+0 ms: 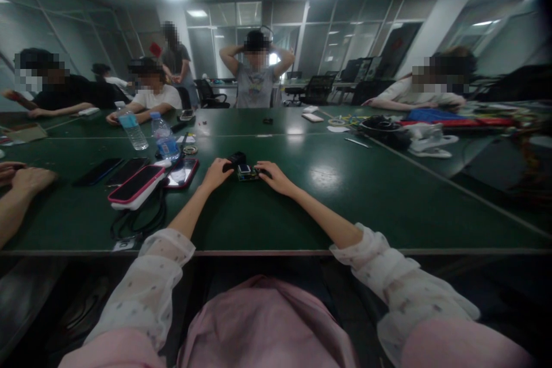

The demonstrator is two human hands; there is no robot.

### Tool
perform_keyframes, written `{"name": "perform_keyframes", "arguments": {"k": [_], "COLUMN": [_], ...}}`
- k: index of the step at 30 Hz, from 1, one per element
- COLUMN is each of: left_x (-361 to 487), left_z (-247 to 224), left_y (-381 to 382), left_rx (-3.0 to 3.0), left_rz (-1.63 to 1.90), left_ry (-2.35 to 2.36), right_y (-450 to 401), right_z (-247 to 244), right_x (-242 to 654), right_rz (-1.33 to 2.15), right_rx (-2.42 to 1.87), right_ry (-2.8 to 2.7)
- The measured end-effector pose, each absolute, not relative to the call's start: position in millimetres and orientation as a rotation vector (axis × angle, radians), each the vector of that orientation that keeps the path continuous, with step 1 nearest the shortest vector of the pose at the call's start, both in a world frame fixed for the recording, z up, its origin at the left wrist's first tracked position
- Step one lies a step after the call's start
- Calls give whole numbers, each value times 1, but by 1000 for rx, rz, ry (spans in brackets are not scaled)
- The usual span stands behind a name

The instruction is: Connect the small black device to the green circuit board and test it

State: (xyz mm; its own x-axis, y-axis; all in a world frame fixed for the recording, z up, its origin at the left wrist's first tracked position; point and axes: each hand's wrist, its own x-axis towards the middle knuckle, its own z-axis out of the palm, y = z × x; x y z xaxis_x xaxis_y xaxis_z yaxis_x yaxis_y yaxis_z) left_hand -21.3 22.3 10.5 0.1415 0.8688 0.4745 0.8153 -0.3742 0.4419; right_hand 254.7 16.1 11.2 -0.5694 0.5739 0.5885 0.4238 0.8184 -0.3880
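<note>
- Green tabletop (267, 221) was spread beneath the small circuit board (248, 175), which was flanked by the two hands.
- The board's long axis appeared to be laid left to right, with its small screen (244, 168) faced upward.
- Left of the board, the left hand (215, 173) was placed with its fingertips by a black block (237, 158); whether the block was gripped could not be told.
- Right of the board, the right hand (276, 178) was held with fingers bent and bunched at the board's right end; whether anything was pinched could not be told.
- The board's right end was reached more closely by the right hand, its left end by the left hand.
- The black block was set just beyond the board's left part.
- Well left of the board, a red-edged phone (137, 183) was laid; beyond and to its right, a pen (357, 142) was seen.
</note>
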Motion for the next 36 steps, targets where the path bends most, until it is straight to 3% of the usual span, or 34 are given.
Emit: {"name": "perform_keyframes", "arguments": {"k": [6, 12, 22, 36], "left_x": [-19, -1, 26, 27], "left_z": [12, 37, 43, 36], "left_y": [19, 2, -22, -19], "left_rx": [2303, 2302, 2668, 2673], "left_rz": [1068, 1416, 956, 986], "left_ry": [1719, 1681, 1443, 1424], "right_y": [12, 13, 18, 15], "right_z": [16, 14, 10, 12], "right_x": [255, 254, 254, 253], "right_rz": [258, 245, 232, 237], "right_rx": [-748, -749, -731, -723], "right_ry": [-2277, -2284, -2278, -2268]}}
